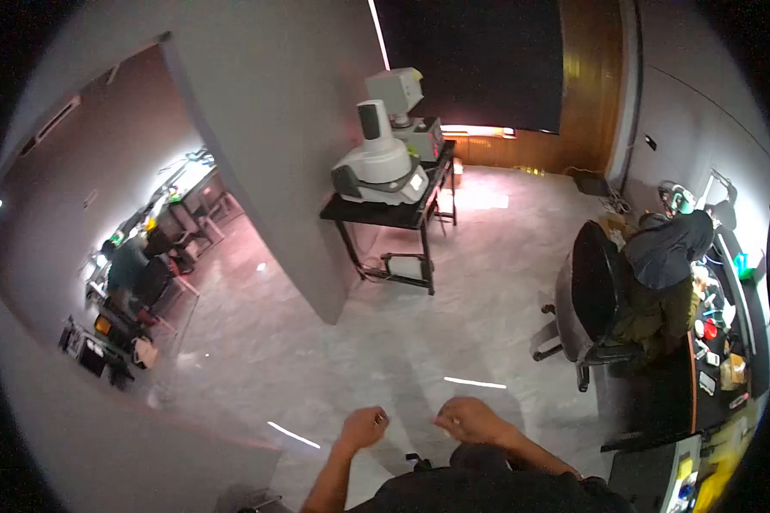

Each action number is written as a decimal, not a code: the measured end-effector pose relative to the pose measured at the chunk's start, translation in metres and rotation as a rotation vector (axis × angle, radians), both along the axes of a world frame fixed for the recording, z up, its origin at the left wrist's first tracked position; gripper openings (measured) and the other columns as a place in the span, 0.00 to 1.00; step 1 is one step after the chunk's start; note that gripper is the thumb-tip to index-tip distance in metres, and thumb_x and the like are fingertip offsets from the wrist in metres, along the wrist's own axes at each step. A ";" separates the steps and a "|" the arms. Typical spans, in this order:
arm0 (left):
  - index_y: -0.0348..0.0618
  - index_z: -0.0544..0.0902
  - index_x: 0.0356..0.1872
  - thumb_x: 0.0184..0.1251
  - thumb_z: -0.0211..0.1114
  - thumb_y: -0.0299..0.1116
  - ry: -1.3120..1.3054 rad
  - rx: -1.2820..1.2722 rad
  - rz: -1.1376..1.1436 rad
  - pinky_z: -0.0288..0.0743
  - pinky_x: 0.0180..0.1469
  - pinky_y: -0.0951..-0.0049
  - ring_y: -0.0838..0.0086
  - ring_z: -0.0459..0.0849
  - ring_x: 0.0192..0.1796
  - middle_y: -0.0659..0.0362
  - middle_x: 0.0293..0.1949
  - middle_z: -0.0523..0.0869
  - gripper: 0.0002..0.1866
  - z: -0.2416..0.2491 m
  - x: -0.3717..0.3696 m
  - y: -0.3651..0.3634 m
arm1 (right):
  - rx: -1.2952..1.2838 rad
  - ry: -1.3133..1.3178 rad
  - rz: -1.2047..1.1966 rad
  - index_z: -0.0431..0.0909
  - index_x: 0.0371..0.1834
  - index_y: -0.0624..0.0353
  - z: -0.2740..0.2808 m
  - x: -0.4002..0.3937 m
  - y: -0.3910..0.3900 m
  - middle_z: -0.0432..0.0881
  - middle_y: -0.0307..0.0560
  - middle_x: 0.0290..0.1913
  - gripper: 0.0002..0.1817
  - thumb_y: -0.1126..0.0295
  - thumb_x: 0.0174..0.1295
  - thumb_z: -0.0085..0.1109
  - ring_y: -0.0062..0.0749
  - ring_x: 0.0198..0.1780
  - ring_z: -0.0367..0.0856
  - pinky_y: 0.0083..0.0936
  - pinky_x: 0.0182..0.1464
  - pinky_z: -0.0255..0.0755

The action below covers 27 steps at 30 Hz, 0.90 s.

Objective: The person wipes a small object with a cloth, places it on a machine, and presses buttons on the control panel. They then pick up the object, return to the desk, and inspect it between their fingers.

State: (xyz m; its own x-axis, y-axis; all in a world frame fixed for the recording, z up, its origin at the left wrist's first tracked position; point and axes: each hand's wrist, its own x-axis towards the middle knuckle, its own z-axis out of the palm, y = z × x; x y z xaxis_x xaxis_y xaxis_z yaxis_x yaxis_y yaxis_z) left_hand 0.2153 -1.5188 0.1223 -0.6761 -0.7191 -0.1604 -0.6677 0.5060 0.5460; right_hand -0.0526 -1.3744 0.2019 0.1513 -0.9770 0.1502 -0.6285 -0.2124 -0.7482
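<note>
The person is holding both hands low in front of the body, above bare floor (pixel 385 342), with nothing under them to rest on. The left hand (pixel 364 426) is curling loosely into a fist, and a small pale glint is showing at its fingertips; what it is pinching, if anything, is too small to tell. The right hand (pixel 469 421) is bending its fingers inward toward the left one, the two hands staying apart, as if working one tiny thing between them. Whether the right fingers are gripping anything cannot be told.

Well apart, a black table (pixel 376 214) is carrying two white machines (pixel 378 167) near its edges. At the right, another person (pixel 663 256) is sitting in a black chair (pixel 592 286) at a cluttered bench (pixel 727 342). A grey wall (pixel 265 154) is dividing the room, with a further person working beyond it.
</note>
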 end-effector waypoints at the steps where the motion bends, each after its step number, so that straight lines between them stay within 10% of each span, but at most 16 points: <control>1: 0.42 0.86 0.37 0.67 0.63 0.42 -0.055 -0.063 -0.095 0.80 0.44 0.54 0.54 0.88 0.38 0.51 0.32 0.89 0.13 -0.012 -0.012 -0.036 | -0.057 -0.031 -0.098 0.85 0.34 0.64 0.002 -0.015 -0.010 0.86 0.57 0.34 0.20 0.56 0.72 0.56 0.54 0.41 0.84 0.43 0.46 0.77; 8: 0.44 0.86 0.35 0.71 0.59 0.46 0.074 -0.096 -0.119 0.77 0.42 0.51 0.49 0.86 0.36 0.48 0.30 0.87 0.16 -0.043 -0.145 -0.165 | -0.151 -0.253 -0.727 0.84 0.31 0.67 -0.064 -0.122 -0.078 0.85 0.51 0.23 0.12 0.67 0.67 0.64 0.30 0.24 0.84 0.26 0.29 0.77; 12: 0.40 0.84 0.28 0.70 0.60 0.46 0.103 0.097 -0.102 0.76 0.39 0.50 0.45 0.84 0.32 0.43 0.27 0.83 0.20 -0.069 -0.235 -0.173 | -0.012 0.014 -0.571 0.79 0.20 0.64 -0.059 -0.205 -0.135 0.80 0.50 0.17 0.19 0.65 0.67 0.64 0.35 0.18 0.81 0.30 0.25 0.72; 27: 0.40 0.81 0.47 0.74 0.52 0.36 0.179 0.257 0.032 0.76 0.50 0.47 0.42 0.84 0.45 0.41 0.38 0.87 0.14 -0.068 -0.490 -0.441 | -0.288 0.074 -0.311 0.85 0.39 0.61 0.022 -0.466 -0.462 0.86 0.50 0.35 0.05 0.75 0.60 0.66 0.45 0.38 0.85 0.35 0.43 0.78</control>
